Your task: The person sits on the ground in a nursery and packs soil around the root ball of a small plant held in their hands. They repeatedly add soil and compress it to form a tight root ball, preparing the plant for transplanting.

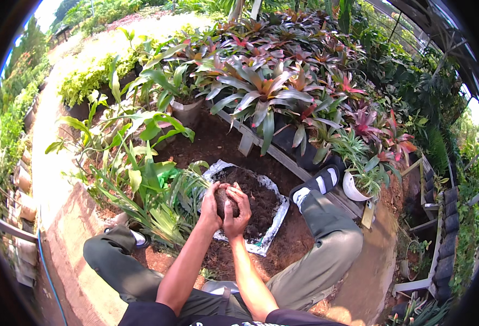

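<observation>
Cupped together at the centre, my left hand (211,207) and my right hand (238,210) press round a brown ball of soil (225,203). Thin green leaves (194,178) stretch up and left from beside the ball; whether they join it is hidden by my fingers. Below the hands lies an opened white sack (281,212) with its rim rolled out, holding dark, fibrous soil (259,199). Long-leaved cut or uprooted green plants (166,224) lie left of the sack, close to my left forearm.
Potted bromeliads (264,91) crowd a low wooden frame (280,157) ahead. A white pot (353,187) with a spider plant stands right, by my sandalled foot (317,181). Leafy potted plants (141,122) stand at left. A blue hose (48,269) runs along the path at far left.
</observation>
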The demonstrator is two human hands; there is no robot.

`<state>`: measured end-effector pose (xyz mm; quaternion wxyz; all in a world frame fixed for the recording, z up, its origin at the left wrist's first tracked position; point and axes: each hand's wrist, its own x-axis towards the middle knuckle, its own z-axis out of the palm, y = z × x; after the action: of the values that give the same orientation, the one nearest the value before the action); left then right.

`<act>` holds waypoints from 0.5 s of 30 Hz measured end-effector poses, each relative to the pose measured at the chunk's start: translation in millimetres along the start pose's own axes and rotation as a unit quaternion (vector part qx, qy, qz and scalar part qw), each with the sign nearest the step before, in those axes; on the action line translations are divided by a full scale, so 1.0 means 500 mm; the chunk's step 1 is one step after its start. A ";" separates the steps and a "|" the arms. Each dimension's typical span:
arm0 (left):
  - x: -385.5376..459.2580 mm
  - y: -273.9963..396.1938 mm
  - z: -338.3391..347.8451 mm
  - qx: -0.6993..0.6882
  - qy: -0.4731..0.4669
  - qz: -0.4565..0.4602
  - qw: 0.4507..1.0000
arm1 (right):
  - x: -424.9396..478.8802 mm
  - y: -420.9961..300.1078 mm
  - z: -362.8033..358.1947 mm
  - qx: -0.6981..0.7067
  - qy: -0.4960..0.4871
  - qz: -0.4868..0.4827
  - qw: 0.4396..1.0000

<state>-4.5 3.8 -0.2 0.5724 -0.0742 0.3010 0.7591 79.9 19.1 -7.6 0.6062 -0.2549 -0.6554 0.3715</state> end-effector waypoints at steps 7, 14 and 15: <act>-0.024 -0.013 0.029 0.277 -0.007 0.160 0.947 | 0.015 -0.007 -0.001 0.330 0.143 0.305 0.882; -0.031 -0.009 0.043 0.205 -0.033 0.253 0.945 | 0.018 -0.031 0.014 0.398 0.127 0.344 0.841; -0.029 -0.010 0.038 0.209 -0.031 0.252 0.944 | 0.016 -0.031 0.018 0.386 0.131 0.329 0.852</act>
<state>9.5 2.9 20.1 0.3742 0.1489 0.4438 0.8005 71.5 14.5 9.4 0.5785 -0.2474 -0.2518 0.7354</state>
